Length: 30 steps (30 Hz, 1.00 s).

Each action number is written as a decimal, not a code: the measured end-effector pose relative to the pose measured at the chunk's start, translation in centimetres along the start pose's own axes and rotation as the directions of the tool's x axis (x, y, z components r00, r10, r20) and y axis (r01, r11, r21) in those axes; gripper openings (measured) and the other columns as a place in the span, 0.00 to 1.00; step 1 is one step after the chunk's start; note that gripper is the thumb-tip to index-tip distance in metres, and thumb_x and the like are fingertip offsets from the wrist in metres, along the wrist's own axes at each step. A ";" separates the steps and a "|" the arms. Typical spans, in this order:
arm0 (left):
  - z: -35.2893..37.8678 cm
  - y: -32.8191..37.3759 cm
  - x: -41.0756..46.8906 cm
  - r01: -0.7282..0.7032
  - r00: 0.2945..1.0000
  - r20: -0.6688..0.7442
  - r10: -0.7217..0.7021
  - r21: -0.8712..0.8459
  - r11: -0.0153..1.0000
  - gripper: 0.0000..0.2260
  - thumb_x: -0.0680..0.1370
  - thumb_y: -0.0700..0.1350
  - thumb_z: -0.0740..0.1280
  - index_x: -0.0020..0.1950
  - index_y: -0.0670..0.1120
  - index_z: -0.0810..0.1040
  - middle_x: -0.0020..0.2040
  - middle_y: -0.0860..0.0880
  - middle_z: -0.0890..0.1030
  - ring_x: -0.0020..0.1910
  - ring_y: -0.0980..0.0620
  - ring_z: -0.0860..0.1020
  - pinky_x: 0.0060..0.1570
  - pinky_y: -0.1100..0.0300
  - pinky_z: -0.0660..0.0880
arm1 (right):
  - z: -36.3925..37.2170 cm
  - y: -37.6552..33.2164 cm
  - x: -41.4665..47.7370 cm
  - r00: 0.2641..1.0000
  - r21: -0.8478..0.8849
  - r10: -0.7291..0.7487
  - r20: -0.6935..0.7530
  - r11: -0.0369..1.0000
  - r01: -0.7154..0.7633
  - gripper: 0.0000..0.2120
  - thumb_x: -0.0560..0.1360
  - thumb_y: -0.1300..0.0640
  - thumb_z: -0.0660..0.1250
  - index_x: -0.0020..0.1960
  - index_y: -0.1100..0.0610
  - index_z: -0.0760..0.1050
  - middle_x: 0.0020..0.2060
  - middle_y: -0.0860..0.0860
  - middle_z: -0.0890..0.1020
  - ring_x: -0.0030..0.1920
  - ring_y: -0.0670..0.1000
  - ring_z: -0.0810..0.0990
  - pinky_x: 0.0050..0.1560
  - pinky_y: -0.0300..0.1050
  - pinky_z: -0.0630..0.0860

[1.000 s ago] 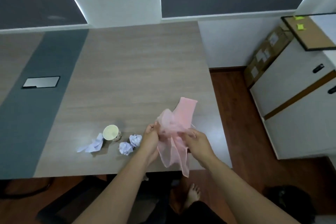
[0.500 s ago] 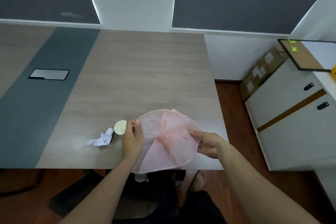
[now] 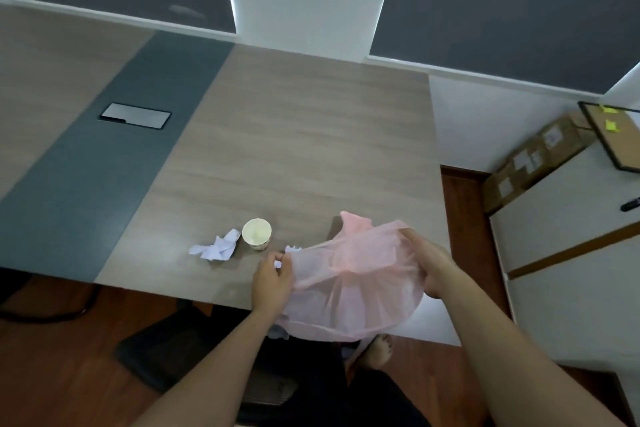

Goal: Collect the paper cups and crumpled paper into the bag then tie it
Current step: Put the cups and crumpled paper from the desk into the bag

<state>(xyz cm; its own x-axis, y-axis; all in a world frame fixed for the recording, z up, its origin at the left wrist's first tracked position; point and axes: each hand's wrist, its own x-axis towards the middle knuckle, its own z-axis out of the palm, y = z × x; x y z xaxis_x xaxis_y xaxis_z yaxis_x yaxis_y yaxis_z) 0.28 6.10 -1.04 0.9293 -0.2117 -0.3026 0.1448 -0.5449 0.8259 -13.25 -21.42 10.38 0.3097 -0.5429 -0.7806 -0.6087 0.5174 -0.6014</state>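
Observation:
A thin pink plastic bag [image 3: 356, 284] is stretched wide between both hands over the table's near edge. My left hand [image 3: 272, 279] pinches its left rim; my right hand [image 3: 427, 265] grips the right rim. An upright paper cup [image 3: 257, 234] stands on the table just left of the bag. A crumpled white paper [image 3: 218, 249] lies left of the cup. A scrap of another white paper [image 3: 293, 248] peeks out behind the bag's rim; the rest is hidden.
The wooden table [image 3: 304, 149] has a grey strip with a metal cable hatch [image 3: 134, 115]. A white cabinet [image 3: 571, 236] and cardboard boxes [image 3: 533, 163] stand at the right. A black chair base [image 3: 194, 350] and a bare foot [image 3: 379, 352] show below the table edge.
The bag went from a bunched wad to spread wide open between my hands. Two crumpled papers near my left hand are now mostly hidden behind the bag. The view shifted left.

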 end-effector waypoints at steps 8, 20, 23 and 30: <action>2.8 -3.8 0.9 0.187 0.953 0.190 -0.238 0.248 0.950 0.10 0.83 0.46 0.64 0.43 0.45 0.76 0.47 0.41 0.85 0.49 0.39 0.82 0.53 0.49 0.78 | -1.4 -0.5 0.1 0.991 -0.298 0.066 0.117 0.954 -0.028 0.25 0.77 0.42 0.79 0.61 0.63 0.85 0.49 0.62 0.91 0.54 0.66 0.90 0.64 0.66 0.84; 2.5 -3.9 4.2 0.140 0.990 -0.040 -0.135 0.349 0.927 0.22 0.77 0.43 0.73 0.70 0.54 0.76 0.67 0.46 0.69 0.60 0.41 0.77 0.58 0.43 0.79 | 0.6 2.1 1.5 0.988 -0.191 0.070 0.137 0.981 -0.043 0.21 0.80 0.42 0.74 0.62 0.58 0.87 0.52 0.59 0.91 0.57 0.65 0.89 0.64 0.58 0.84; 2.1 -5.4 5.2 0.039 0.997 0.039 -0.062 0.434 0.900 0.12 0.81 0.43 0.70 0.64 0.51 0.82 0.61 0.42 0.75 0.55 0.37 0.80 0.53 0.47 0.77 | 0.8 2.2 1.5 0.989 -0.187 0.077 0.123 0.981 -0.054 0.21 0.80 0.42 0.74 0.61 0.58 0.87 0.57 0.62 0.89 0.56 0.64 0.89 0.62 0.57 0.83; -0.4 -4.0 5.1 0.021 0.997 0.070 -0.036 0.208 0.978 0.11 0.86 0.44 0.64 0.44 0.46 0.75 0.47 0.44 0.80 0.47 0.42 0.79 0.45 0.50 0.72 | 1.4 2.1 1.5 0.994 -0.144 0.081 0.074 0.987 -0.070 0.19 0.81 0.42 0.73 0.57 0.58 0.86 0.53 0.60 0.90 0.58 0.63 0.89 0.70 0.58 0.81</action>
<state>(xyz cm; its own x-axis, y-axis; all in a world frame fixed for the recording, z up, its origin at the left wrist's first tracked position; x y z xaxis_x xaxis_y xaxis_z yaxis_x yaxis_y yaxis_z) 4.52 7.52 -5.70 0.8975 -0.2478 -0.3648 0.0907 -0.7057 0.7026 -13.03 -20.28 7.73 0.3125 -0.4488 -0.8372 -0.7275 0.4536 -0.5148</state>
